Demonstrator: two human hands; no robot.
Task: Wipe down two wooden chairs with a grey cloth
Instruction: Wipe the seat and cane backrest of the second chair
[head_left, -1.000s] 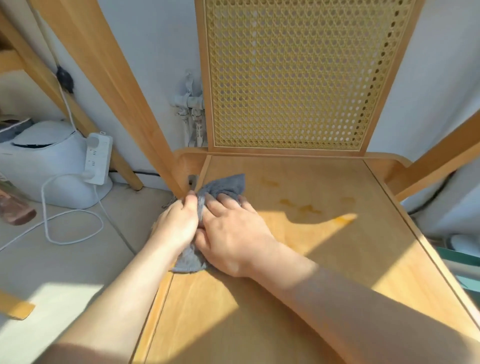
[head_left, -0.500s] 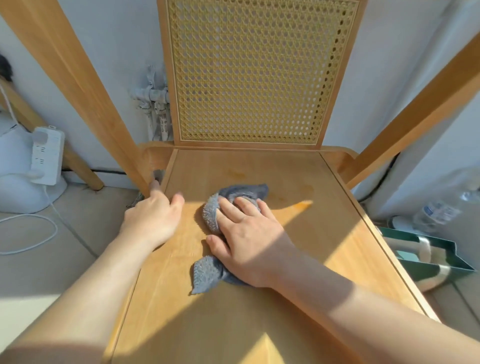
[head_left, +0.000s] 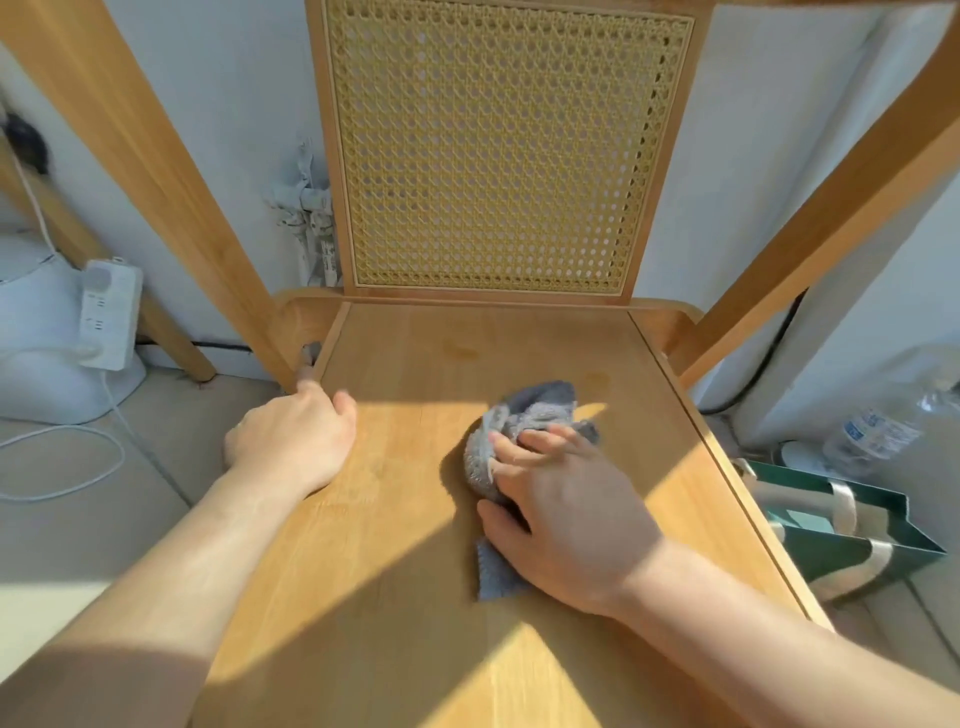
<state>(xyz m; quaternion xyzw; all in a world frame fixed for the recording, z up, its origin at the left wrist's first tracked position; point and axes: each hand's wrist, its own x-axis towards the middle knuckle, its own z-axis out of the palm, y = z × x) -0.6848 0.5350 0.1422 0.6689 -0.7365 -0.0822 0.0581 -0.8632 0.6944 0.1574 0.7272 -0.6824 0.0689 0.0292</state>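
A wooden chair fills the view, with a flat light-wood seat (head_left: 415, 597) and a woven cane backrest (head_left: 493, 150). A crumpled grey cloth (head_left: 524, 421) lies on the middle of the seat under my right hand (head_left: 566, 514), whose fingers press and grip it. My left hand (head_left: 291, 436) rests on the seat's left edge beside the slanted armrest post (head_left: 156, 171), fingers curled over the edge and holding nothing else. Faint stains (head_left: 460, 351) show on the seat near the backrest.
A white power strip (head_left: 106, 312) with a cable leans on a white appliance (head_left: 41, 358) on the floor at left. A dark green paper bag (head_left: 852, 525) and a plastic bottle (head_left: 883, 426) sit on the floor at right. White wall behind.
My right hand has slid the cloth rightwards from the seat's left edge to its middle. My left hand let go of the cloth and stays on the left edge.
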